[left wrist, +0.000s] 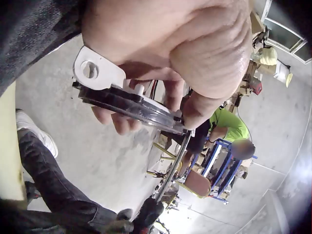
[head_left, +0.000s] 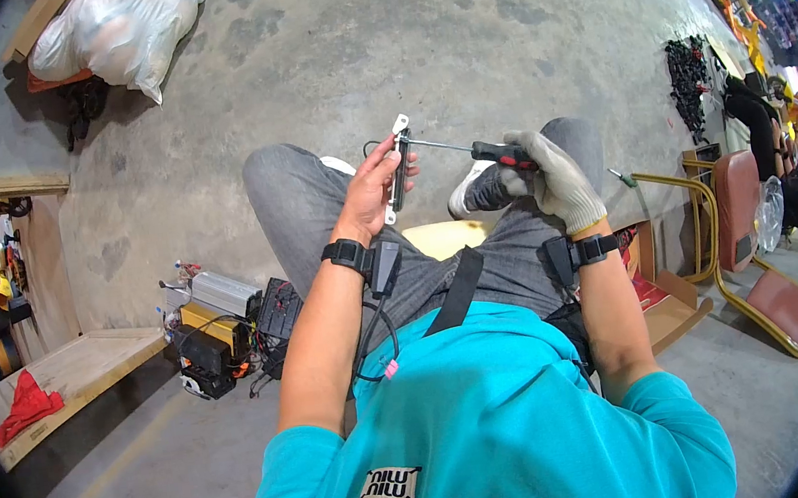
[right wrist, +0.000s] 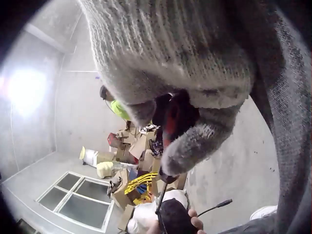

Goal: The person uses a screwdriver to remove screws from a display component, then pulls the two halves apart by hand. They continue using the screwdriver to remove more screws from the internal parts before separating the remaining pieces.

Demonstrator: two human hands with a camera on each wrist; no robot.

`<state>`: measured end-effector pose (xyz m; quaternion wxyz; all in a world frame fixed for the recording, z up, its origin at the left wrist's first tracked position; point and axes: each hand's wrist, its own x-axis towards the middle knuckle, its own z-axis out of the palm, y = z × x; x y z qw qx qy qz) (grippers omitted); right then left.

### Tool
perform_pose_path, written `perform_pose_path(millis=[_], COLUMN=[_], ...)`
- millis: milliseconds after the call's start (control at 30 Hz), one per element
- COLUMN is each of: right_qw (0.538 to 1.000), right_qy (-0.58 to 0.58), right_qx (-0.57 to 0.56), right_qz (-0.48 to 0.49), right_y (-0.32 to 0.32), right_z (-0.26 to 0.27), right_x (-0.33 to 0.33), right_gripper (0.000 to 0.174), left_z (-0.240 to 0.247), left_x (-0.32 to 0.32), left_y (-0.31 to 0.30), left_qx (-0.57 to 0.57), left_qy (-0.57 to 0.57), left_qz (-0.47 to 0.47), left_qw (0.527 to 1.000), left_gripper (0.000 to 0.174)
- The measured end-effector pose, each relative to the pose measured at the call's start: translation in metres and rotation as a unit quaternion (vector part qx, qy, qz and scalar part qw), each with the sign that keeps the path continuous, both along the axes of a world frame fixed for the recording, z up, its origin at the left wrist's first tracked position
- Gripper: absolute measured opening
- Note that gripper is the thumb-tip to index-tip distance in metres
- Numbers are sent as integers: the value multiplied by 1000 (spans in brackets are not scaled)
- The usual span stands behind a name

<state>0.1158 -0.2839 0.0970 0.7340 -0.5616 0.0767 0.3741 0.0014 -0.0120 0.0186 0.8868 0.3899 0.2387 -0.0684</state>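
My bare left hand (head_left: 372, 185) grips a slim, elongated black part with a white bracket (head_left: 398, 182), held upright above my lap. In the left wrist view a glossy dark strip (left wrist: 131, 108) runs along it, and a white tab (left wrist: 95, 70) with a round hole sticks out at one end. My right hand (head_left: 560, 179), in a knitted white glove, holds a screwdriver (head_left: 505, 155) by its black-and-red handle. The screwdriver's shaft (left wrist: 174, 165) reaches across to the part, its tip right at the part beside my left thumb. A thin black cable with a plug (right wrist: 217, 207) extends from the part.
Battery-like boxes and wired electronics (head_left: 220, 319) lie on the floor at left, near a wooden bench (head_left: 88, 373) with a red cloth. An open cardboard box (head_left: 666, 302) and a tipped brown chair (head_left: 740, 220) are at right. A white sack (head_left: 119, 35) sits far left.
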Motion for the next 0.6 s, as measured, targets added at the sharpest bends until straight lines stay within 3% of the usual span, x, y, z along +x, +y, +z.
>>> perform_pose_path(millis=[33,133,167,233,333,433,533,600], right_qw=[998,996,996,998,996,1000,997,998], right_qy=[49,34,34,-64,-88,-17,-18,-36], right_qx=[14,47,47,-17,0,-8,-28,-12], right_qz=[43,69,69,-19,-28,23,76,46], right_y=[-4,-8,-5,9,9,7,-1,0], right_z=[-2,-3,-4,-3,-7,18,1,-9], right_x=[5,11,9,2,2,-2,5,4], right_gripper=[32,34,34,38,38,36,36,36], left_z=[-2,-5,-5,-5,-4,-7,-5,-3], left_x=[0,1,1,1,0,0,1,0], left_y=[0,1,1,0,2,1,0,0], left_qx=[-7,-6,-1,-1,6,9,3,1], left_qy=[-3,-6,-4,-2,2,-1,-1,1], left_qz=[3,7,6,6,2,-3,4,8], left_qw=[1000,1000,1000,1000,1000,1000,1000,1000], left_gripper=[54,55,55,56,57,57,56,56])
